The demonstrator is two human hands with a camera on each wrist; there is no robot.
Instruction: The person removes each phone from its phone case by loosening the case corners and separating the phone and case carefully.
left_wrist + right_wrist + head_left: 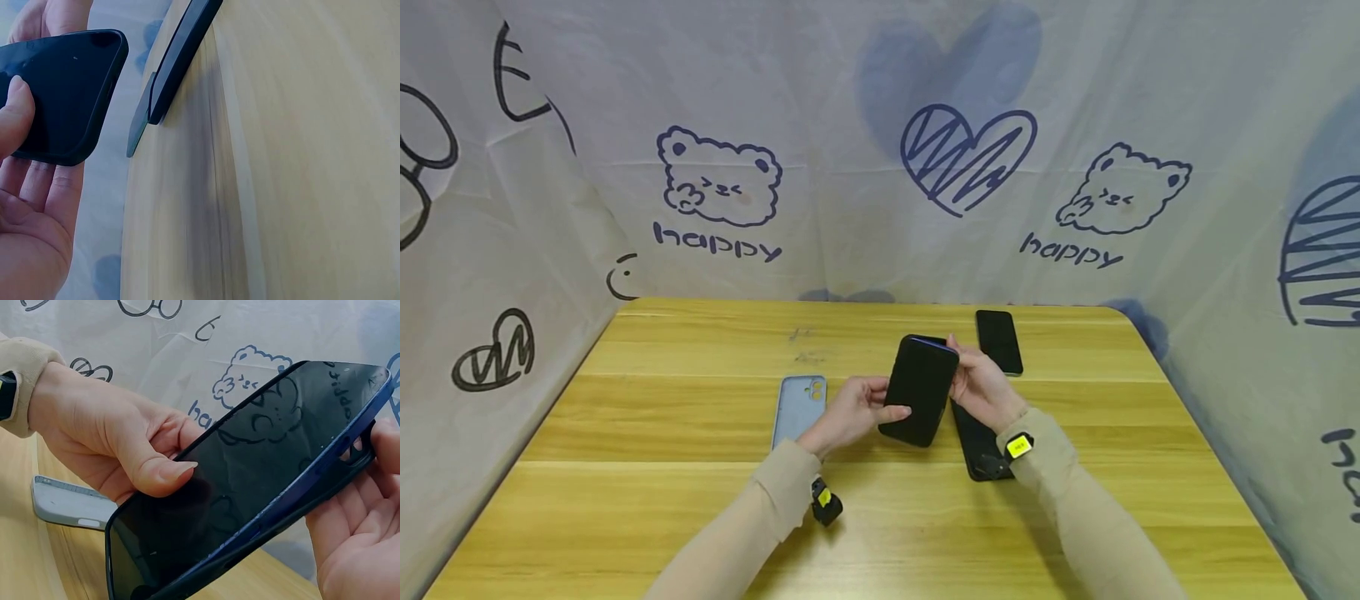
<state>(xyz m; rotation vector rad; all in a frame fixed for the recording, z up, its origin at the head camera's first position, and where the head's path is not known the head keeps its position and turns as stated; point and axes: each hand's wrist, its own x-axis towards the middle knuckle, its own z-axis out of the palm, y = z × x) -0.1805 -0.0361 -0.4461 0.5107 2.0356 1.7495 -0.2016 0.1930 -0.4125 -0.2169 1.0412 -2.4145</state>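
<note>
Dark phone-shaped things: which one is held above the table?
The blue-edged phone, partly out of a black case, gripped between left hand and right hand; the far black phone and long black object lie on the table.

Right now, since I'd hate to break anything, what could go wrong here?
The phone stands partly out of the black case near the right hand, so it might slip free. Both are held above the table, so a drop could do damage. The left hand has its thumb on the phone's face; pressing hard may smudge it.
</note>
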